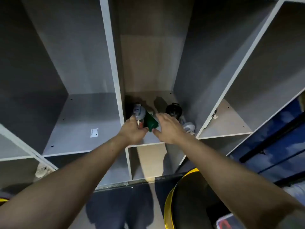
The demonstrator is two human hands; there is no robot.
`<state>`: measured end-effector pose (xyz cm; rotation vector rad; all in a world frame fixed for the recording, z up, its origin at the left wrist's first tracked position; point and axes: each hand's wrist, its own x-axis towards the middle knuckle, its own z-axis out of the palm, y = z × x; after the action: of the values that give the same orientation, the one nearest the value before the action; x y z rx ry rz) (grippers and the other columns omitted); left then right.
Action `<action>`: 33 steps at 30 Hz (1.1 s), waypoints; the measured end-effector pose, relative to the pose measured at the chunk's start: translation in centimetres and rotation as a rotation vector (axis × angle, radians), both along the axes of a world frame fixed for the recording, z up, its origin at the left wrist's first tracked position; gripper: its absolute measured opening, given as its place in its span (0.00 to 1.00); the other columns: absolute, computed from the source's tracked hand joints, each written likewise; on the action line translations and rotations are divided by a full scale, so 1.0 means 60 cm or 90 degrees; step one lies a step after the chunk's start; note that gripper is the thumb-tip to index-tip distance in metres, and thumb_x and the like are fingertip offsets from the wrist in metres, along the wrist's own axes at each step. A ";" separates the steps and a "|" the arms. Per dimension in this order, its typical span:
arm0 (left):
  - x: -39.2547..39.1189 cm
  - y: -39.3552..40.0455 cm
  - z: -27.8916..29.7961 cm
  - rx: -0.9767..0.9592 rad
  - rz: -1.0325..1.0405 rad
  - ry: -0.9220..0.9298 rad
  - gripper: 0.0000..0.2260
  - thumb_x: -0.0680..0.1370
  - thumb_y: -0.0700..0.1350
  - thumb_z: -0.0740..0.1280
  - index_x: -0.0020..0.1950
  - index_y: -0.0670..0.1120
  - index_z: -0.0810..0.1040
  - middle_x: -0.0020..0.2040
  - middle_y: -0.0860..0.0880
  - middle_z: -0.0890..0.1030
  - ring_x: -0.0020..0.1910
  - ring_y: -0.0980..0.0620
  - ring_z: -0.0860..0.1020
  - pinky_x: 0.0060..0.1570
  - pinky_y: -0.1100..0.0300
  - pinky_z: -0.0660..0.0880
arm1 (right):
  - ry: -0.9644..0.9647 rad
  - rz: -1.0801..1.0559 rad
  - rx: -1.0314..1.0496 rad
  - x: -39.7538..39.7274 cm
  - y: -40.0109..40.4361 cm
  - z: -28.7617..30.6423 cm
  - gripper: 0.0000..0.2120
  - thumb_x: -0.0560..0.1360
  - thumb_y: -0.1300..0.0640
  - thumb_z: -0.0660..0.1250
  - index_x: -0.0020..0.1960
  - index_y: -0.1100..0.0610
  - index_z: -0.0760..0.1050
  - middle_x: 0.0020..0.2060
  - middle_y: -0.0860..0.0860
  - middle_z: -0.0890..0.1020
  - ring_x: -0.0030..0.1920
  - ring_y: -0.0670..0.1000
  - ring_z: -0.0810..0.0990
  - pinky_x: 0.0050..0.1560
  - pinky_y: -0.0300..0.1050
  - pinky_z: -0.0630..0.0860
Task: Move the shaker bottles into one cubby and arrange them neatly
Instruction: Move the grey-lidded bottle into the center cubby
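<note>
Several shaker bottles stand in the middle cubby (148,96) of a grey shelf unit. My left hand (133,129) grips a clear bottle with a grey lid (139,113) at the cubby's left wall. A dark green bottle (150,121) leans right beside it, touching my left fingers. My right hand (168,128) hovers open just right of the green bottle, fingers spread. Behind that hand stands a black bottle (173,110), and a white-lidded bottle (189,127) sits at the right wall, partly hidden.
The left cubby (79,123) holds only a white sticker (94,133). Another cubby (227,123) opens to the right, and one lies below the middle shelf edge (145,145). A black and yellow round object (189,200) sits near my right forearm.
</note>
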<state>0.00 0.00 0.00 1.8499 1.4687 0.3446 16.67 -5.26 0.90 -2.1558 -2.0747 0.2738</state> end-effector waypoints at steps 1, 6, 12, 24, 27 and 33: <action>0.004 0.019 -0.007 -0.030 0.014 -0.029 0.28 0.67 0.58 0.69 0.62 0.47 0.71 0.55 0.45 0.80 0.52 0.43 0.80 0.49 0.53 0.76 | 0.013 -0.005 -0.005 -0.001 0.023 -0.009 0.35 0.78 0.45 0.66 0.78 0.59 0.57 0.76 0.58 0.67 0.75 0.59 0.64 0.74 0.54 0.63; 0.040 0.113 -0.119 -0.225 0.164 -0.184 0.32 0.59 0.52 0.68 0.60 0.40 0.75 0.49 0.38 0.82 0.48 0.41 0.82 0.39 0.58 0.71 | 0.108 -0.057 -0.046 -0.008 0.106 -0.031 0.33 0.74 0.50 0.72 0.75 0.55 0.64 0.69 0.58 0.74 0.68 0.62 0.73 0.64 0.51 0.73; 0.073 0.129 -0.103 -0.305 0.309 -0.394 0.10 0.71 0.32 0.64 0.48 0.44 0.73 0.47 0.42 0.79 0.47 0.44 0.77 0.52 0.54 0.75 | 0.210 -0.048 -0.124 0.005 0.216 -0.086 0.46 0.71 0.54 0.77 0.80 0.59 0.54 0.76 0.57 0.66 0.76 0.57 0.67 0.69 0.42 0.66; 0.081 0.148 -0.098 -0.300 0.339 -0.405 0.33 0.68 0.31 0.69 0.72 0.47 0.66 0.62 0.43 0.78 0.59 0.42 0.78 0.61 0.47 0.75 | 0.448 -0.056 -0.089 0.013 0.315 -0.189 0.56 0.60 0.60 0.84 0.77 0.58 0.52 0.69 0.56 0.72 0.69 0.54 0.73 0.69 0.44 0.69; 0.078 0.174 -0.131 -0.304 0.349 -0.431 0.41 0.56 0.36 0.72 0.71 0.46 0.70 0.58 0.43 0.82 0.56 0.41 0.80 0.62 0.43 0.76 | 0.493 -0.089 -0.065 0.013 0.320 -0.188 0.54 0.58 0.59 0.85 0.75 0.56 0.57 0.67 0.56 0.74 0.68 0.55 0.74 0.67 0.46 0.71; 0.088 0.149 -0.036 -0.198 0.341 -0.371 0.20 0.72 0.35 0.64 0.62 0.47 0.69 0.51 0.46 0.79 0.50 0.47 0.78 0.50 0.55 0.73 | 0.509 -0.101 0.014 0.032 0.307 -0.130 0.52 0.55 0.51 0.86 0.73 0.51 0.63 0.68 0.55 0.74 0.68 0.56 0.75 0.67 0.50 0.74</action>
<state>5.29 8.96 -2.13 0.9719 1.4644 0.7878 18.57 13.15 -6.89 -1.7496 -1.4324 0.9065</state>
